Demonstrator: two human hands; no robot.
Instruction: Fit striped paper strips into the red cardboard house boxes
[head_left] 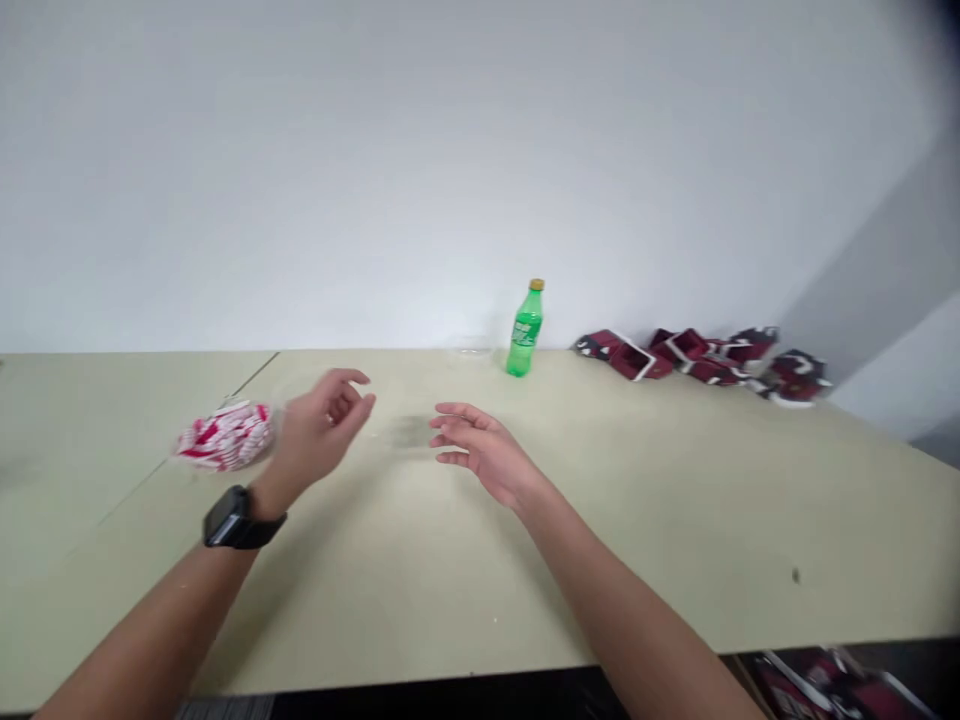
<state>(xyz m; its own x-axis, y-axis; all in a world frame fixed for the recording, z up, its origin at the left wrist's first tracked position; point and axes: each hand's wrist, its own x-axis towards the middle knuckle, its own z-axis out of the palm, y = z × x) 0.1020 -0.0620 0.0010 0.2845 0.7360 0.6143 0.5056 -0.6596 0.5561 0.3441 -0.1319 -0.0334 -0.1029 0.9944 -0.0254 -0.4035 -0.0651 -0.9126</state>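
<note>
Both my hands hover over the middle of a pale green table (675, 520). My left hand (319, 430), with a black watch on its wrist, is loosely curled with fingers apart and holds nothing. Just left of it lies a clear bag of red and white packets (223, 436). My right hand (480, 452) is stretched out flat, fingers apart, empty, a short gap from the left hand. A green plastic bottle (525, 332) with a yellow cap stands upright at the table's far edge, beyond both hands.
A heap of dark red and white cartons (705, 360) lies along the wall at the far right. A clear plastic cup (472, 345) stands left of the bottle. More dark red items (840, 685) sit below the table's near right edge.
</note>
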